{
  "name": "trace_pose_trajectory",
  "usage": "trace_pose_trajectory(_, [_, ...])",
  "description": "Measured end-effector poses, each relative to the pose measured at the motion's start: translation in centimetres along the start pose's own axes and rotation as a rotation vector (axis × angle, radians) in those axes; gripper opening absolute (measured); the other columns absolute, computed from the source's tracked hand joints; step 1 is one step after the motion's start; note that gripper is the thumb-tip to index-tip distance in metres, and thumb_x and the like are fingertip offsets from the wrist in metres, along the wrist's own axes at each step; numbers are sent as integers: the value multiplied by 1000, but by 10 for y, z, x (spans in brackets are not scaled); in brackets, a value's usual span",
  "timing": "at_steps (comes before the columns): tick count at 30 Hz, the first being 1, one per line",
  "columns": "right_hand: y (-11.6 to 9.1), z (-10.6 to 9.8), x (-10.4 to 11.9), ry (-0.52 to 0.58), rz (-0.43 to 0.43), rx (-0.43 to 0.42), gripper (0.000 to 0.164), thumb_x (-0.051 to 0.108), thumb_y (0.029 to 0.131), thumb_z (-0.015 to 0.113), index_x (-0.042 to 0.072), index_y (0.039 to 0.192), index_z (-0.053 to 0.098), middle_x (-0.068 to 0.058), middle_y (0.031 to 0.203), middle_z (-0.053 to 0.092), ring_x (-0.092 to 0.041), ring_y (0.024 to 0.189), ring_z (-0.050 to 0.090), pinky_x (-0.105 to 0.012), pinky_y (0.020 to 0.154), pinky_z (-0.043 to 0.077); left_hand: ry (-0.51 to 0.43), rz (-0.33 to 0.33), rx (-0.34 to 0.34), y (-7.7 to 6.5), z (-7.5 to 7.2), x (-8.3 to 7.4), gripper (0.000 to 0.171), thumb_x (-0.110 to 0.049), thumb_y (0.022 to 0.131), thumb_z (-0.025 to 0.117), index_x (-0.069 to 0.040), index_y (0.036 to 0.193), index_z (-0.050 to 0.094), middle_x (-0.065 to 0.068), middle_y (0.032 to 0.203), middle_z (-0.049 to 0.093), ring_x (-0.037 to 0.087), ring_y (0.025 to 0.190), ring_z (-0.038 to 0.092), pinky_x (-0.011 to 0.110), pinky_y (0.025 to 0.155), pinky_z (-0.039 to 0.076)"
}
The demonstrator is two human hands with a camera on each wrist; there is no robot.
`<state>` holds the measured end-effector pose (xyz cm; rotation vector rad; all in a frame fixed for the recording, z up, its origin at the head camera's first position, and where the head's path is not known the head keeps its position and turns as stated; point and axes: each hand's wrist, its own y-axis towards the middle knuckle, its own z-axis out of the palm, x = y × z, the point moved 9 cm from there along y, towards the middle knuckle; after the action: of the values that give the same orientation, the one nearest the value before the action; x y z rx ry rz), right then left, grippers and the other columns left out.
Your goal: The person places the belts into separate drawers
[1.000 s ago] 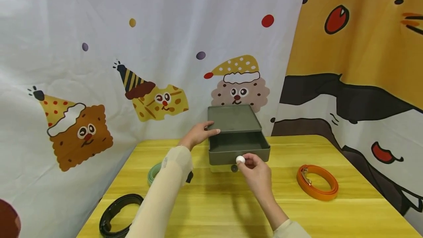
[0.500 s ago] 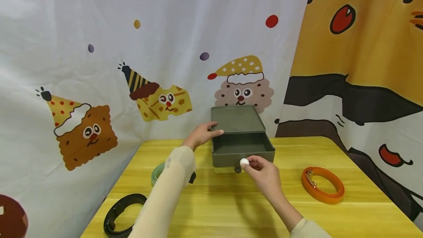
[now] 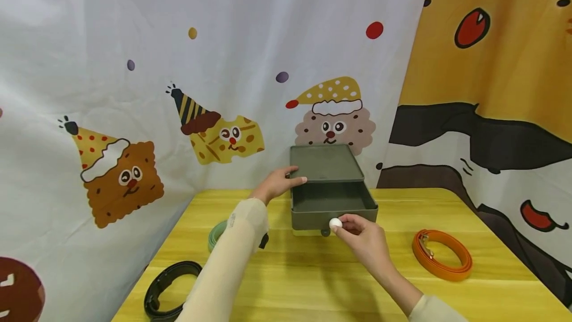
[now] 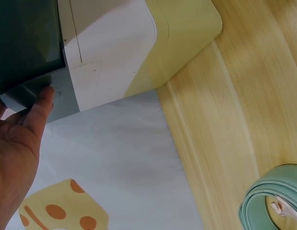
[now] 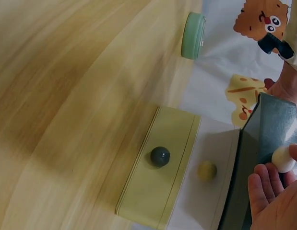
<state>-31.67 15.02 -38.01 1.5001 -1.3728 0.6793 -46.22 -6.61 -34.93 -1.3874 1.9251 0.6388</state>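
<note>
A small drawer cabinet (image 3: 328,163) with a grey-green top stands at the back of the table. Its top drawer (image 3: 308,220) is pulled partly out, and the part of its inside that shows holds nothing. My right hand (image 3: 368,242) pinches the drawer's round white knob (image 5: 282,159) between thumb and fingers. With my left hand (image 3: 277,185) I grip the cabinet's upper left front corner; in the left wrist view a fingertip (image 4: 46,93) presses on its green side. Lower drawers carry a pale yellow knob (image 5: 206,170) and a dark knob (image 5: 160,156).
A rolled orange belt (image 3: 442,255) lies at the right of the yellow wood-grain table (image 3: 304,282). On the left lie a coiled black belt (image 3: 156,287) and a coiled green belt (image 4: 275,196), both partly behind my left sleeve. A patterned cloth (image 3: 241,24) hangs behind.
The top drawer stands slightly further out, reaching more over the dark knob below, with my right hand still on its knob. The head view has shifted a little. My left hand keeps its place.
</note>
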Motion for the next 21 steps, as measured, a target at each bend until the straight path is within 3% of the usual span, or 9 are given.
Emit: trace_pose_trajectory(21, [-11, -1, 5, -6, -22, -28, 23, 28, 84, 82, 12, 99, 75, 1, 85, 73, -13, 79, 68, -24, 67, 54, -9, 4, 5, 2, 0, 0, 74, -59, 91, 62, -25, 153, 40, 7, 158, 34, 31, 143, 33, 53, 111, 33])
